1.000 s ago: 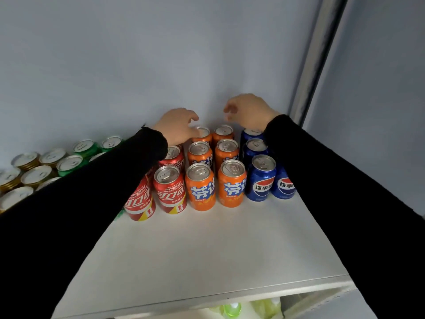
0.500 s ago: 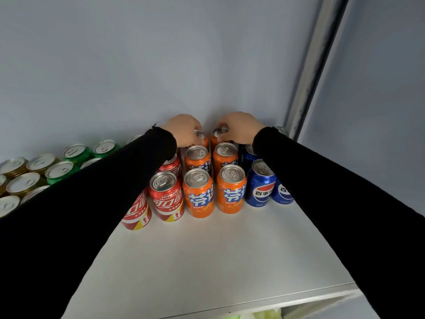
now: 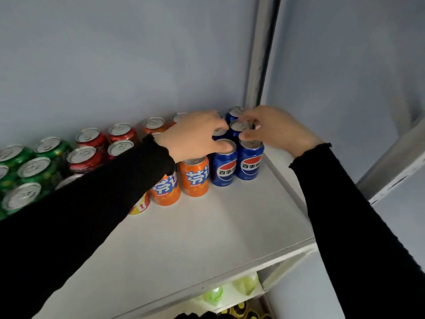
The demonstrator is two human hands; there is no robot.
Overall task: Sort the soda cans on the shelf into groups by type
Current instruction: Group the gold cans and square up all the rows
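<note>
We found the blue cans [image 3: 236, 155] grouped at the right rear corner of the white shelf [image 3: 207, 231], and we take this group as the landmark for all positions below. Two blue cans stood at the front of the group, side by side and touching; further blue cans stood behind them, toward the back wall [image 3: 115, 54].

The left hand [image 3: 195, 137] lay over the left side of the group, fingers curled downward. Its thumb touched the top rim of the front-left blue can, and its fingertips reached the top of the can behind. We could not tell whether the hand had a firm hold on either can.

The right hand [image 3: 278, 132] lay over the right side of the group, fingers curled. Its thumb rested at the top of the front-right blue can, and its fingers touched the lid of the can behind. A closed grasp could not be confirmed here either.

Immediately left of the blue cans stood the orange cans [image 3: 184, 180], partly covered by the left sleeve [image 3: 92, 203]. Left of those stood the red cans [image 3: 101, 146], and farthest left the green cans [image 3: 34, 162].

A grey upright post [image 3: 262, 54] rose just behind the blue cans. Below the front edge of the shelf, green bottles [image 3: 213, 295] were visible on a lower level.
</note>
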